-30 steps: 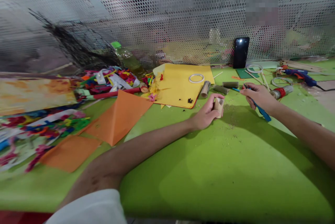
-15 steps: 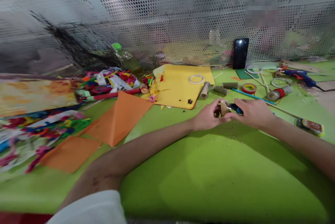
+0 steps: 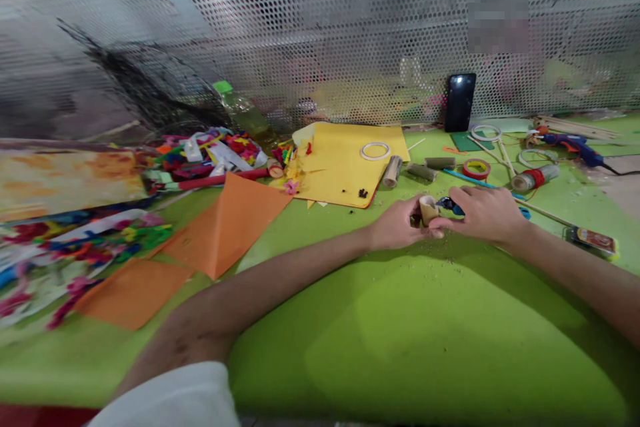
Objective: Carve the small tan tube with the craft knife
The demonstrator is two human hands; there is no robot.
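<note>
My left hand point(image 3: 401, 222) is closed around a short, pale, hollow tube piece point(image 3: 429, 210), which looks like bamboo, held with its open end up. In my right hand point(image 3: 487, 212) is a blue and black utility knife point(image 3: 451, 206), its blade end against the tube's rim. The right thumb rests along the tube's near side. Small shavings point(image 3: 445, 260) lie scattered on the green tabletop point(image 3: 400, 340) under the hands. Behind them lie several more tube pieces point(image 3: 393, 172).
A yellow folder point(image 3: 340, 167) bears a white tape roll point(image 3: 375, 151). Orange sheets point(image 3: 230, 224) and coloured scraps point(image 3: 115, 240) cover the left. A phone point(image 3: 460, 102) leans on the perforated metal screen point(image 3: 350, 34). At right are a red tape roll point(image 3: 477, 169), a glue gun point(image 3: 575, 146) and sticks.
The tube piece has tipped more upright in my left hand, showing more of its side. The knife's blade end has shifted slightly at the rim.
</note>
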